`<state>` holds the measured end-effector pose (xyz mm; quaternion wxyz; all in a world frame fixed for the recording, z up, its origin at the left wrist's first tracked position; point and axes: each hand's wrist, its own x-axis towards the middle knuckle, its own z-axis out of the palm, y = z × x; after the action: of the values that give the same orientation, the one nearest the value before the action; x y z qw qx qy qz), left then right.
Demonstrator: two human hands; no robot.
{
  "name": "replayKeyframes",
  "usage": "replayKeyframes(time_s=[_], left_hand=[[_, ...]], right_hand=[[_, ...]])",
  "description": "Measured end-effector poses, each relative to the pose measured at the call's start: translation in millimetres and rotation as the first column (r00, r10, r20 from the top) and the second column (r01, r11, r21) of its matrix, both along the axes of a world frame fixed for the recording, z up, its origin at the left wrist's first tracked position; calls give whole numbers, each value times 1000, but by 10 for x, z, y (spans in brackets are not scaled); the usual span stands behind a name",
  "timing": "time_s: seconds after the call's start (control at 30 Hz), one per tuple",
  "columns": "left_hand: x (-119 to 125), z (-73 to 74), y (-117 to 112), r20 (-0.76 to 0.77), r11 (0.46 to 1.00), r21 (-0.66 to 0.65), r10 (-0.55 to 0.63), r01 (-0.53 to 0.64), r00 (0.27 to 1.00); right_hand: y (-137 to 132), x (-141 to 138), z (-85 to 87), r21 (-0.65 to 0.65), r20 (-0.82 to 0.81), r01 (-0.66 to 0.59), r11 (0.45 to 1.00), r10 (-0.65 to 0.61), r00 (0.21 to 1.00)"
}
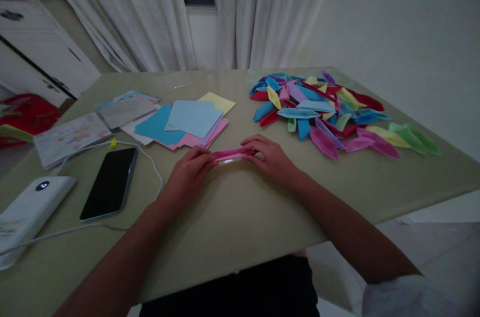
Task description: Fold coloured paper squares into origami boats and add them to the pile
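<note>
Both grips are closed on a folded pink paper point(228, 153), the left hand point(190, 171) pinching one end and the right hand point(273, 161) the other. The paper sits low over the middle of the tabletop point(240, 217), between the hands; whether it touches the surface is hard to tell.

A stretch of tabletop gives room from the paper down to the near edge, between the forearms, and a channel runs toward the far edge between the paper sheets point(195, 119) and the pile of folded papers point(317, 107). The sheets lie just beyond the left hand. The phone point(109, 184) and cable point(157, 172) bound the room at left, the cable passing close to the left forearm.

Fingers hide both paper ends. The power bank point(35, 214) is cut off by the frame; overlaps in the pile obscure many pieces.
</note>
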<state>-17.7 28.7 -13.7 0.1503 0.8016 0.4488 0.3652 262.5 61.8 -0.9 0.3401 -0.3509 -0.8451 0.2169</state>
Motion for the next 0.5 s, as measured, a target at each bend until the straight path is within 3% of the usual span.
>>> replayKeyframes(time_s=[0.5], left_hand=[[-8,76,3,205,996,-65,76,-64,976]], right_hand=[[7,10,31,25,-112,22,999,-19,993]])
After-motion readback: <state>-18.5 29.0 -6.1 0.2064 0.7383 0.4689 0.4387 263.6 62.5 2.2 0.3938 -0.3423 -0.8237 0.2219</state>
